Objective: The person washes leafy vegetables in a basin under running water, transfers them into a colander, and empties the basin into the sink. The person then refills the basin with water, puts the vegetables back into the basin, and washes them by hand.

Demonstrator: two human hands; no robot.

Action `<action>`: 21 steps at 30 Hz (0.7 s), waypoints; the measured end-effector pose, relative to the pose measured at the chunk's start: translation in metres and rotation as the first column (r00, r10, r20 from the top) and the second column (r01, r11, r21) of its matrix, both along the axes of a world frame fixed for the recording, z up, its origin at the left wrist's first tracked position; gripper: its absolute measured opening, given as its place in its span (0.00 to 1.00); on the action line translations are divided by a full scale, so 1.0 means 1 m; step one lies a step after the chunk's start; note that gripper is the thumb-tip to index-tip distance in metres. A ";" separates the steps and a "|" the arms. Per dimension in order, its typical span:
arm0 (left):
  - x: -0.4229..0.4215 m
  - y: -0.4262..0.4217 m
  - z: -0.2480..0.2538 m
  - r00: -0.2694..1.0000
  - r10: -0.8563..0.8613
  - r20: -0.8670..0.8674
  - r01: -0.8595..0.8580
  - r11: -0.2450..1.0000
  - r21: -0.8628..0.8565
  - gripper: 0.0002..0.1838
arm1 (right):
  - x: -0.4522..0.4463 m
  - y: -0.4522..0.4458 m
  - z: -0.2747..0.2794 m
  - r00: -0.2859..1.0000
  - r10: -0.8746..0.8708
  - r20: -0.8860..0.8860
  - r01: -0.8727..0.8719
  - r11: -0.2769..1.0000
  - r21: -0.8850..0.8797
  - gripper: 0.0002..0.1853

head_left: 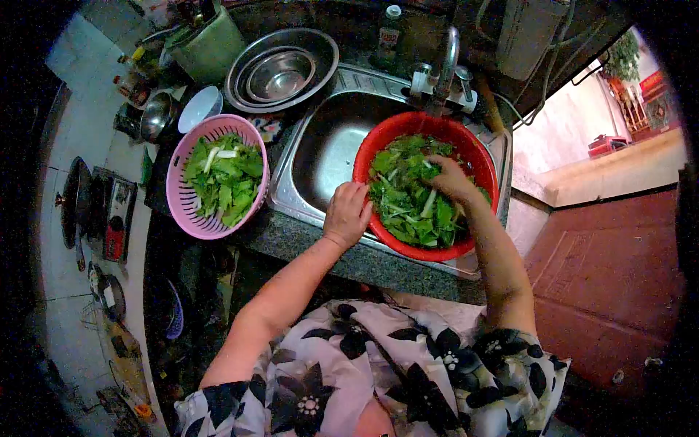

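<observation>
A red plastic basin [483, 164] of leafy greens [408, 211] in water sits over the right side of the steel sink. My left hand [348, 213] is at the basin's left rim, its fingers bent against it. Inside the basin, my right hand [450, 180] has its fingers curled around some of the greens; the thumb is hidden. To the left, a pink slotted colander [175, 178] holds more greens [231, 182] with a few white stalks on top.
Water runs from the faucet [450, 62] at the basin's back edge. Nested steel bowls [280, 76], a white bowl [200, 108] and a green container [207, 47] stand at the back left. A bottle [389, 40] is behind the sink [328, 149].
</observation>
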State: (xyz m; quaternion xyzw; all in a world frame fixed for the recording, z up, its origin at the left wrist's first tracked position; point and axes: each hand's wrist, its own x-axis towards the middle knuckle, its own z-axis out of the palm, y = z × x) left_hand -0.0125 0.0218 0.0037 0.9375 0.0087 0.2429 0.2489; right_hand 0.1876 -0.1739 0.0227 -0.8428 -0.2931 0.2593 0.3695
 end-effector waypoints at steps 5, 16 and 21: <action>0.000 -0.001 0.003 1.000 0.016 -0.012 -0.016 1.000 -0.003 0.19 | -0.007 -0.003 0.083 0.989 -0.098 -0.110 0.127 0.944 0.303 0.21; 0.000 -0.001 0.004 1.000 0.008 -0.021 -0.008 1.000 0.023 0.18 | 0.036 -0.054 0.006 0.953 0.135 0.272 -0.083 0.977 -0.195 0.38; 0.000 -0.001 0.008 1.000 0.005 -0.008 -0.005 1.000 -0.009 0.17 | -0.034 -0.006 -0.018 0.913 0.331 0.238 -0.163 0.831 -0.532 0.44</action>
